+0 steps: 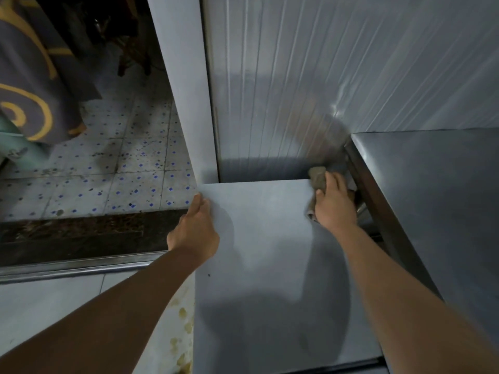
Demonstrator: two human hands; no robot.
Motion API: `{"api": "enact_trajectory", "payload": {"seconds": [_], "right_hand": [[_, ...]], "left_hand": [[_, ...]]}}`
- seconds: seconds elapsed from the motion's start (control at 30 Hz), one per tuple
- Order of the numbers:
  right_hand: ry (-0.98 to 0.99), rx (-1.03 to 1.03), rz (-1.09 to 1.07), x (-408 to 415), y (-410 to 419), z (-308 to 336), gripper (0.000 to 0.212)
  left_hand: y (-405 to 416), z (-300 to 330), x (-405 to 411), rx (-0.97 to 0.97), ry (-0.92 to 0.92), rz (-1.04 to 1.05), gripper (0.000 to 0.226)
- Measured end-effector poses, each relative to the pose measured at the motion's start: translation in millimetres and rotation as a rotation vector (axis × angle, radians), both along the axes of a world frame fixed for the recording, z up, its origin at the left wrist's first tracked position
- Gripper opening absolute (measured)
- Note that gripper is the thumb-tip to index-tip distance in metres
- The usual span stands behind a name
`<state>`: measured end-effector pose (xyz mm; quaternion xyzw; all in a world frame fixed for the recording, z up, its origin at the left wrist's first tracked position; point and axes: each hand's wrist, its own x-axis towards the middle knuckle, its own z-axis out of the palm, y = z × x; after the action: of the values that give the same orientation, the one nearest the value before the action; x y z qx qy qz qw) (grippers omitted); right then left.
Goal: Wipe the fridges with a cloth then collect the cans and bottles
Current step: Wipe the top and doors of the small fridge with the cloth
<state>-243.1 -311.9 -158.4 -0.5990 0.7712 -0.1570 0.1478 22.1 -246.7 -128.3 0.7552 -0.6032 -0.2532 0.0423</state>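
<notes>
I look down on the flat grey top of a fridge (259, 238). My right hand (334, 203) presses a crumpled brownish cloth (318, 176) onto the top's far right corner, fingers closed over it. My left hand (195, 228) grips the top's left edge near the far left corner, thumb on the surface. A second, darker steel fridge top (437, 201) stands to the right, slightly higher. No cans or bottles are in view.
A ribbed metal wall panel (337, 76) rises behind both tops. A grey pillar (183, 90) stands at the far left corner. Below on the left lie a blue-dotted tiled floor (121, 168), a dark step (81, 236) and a grey-and-yellow patterned cloth (29, 85).
</notes>
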Motion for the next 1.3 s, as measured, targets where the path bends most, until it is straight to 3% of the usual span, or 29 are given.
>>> {"api": "enact_trajectory", "payload": {"seconds": [0.23, 0.33, 0.4, 0.73, 0.83, 0.97, 1.07, 1.2, 1.3], "right_hand": [[0.112, 0.012, -0.031, 5.9, 80.7, 3.5, 0.056], [0.131, -0.001, -0.051, 8.1, 127.4, 3.3, 0.058], [0.130, 0.018, -0.091, 10.7, 145.9, 1.8, 0.059], [0.107, 0.045, -0.097, 12.9, 69.7, 6.9, 0.057], [0.220, 0.010, 0.086, 50.9, 87.0, 4.4, 0.055], [0.052, -0.046, 0.375, 120.5, 120.7, 2.5, 0.053], [0.042, -0.027, 0.450, 106.7, 120.1, 5.6, 0.053], [0.167, 0.016, 0.161, 38.6, 96.7, 9.6, 0.054], [0.147, 0.048, -0.032, 40.2, 94.1, 11.4, 0.056]], "left_hand": [[8.5, -0.3, -3.5, -0.068, -0.111, -0.053, 0.061], [26.5, -4.6, -9.5, -0.180, -0.206, -0.195, 0.063], [41.4, -8.7, -19.4, -0.183, -0.175, -0.275, 0.067], [40.5, -17.1, -14.6, -0.118, -0.017, -0.254, 0.066], [41.5, -16.1, -12.3, -0.119, 0.000, -0.260, 0.066], [39.0, -7.3, -4.2, -0.090, -0.028, -0.324, 0.068], [49.6, -2.4, 3.4, -0.072, -0.032, -0.316, 0.071], [77.4, -4.9, 13.4, -0.057, 0.046, -0.238, 0.075], [83.8, -5.8, 15.4, -0.080, 0.051, -0.220, 0.074]]}}
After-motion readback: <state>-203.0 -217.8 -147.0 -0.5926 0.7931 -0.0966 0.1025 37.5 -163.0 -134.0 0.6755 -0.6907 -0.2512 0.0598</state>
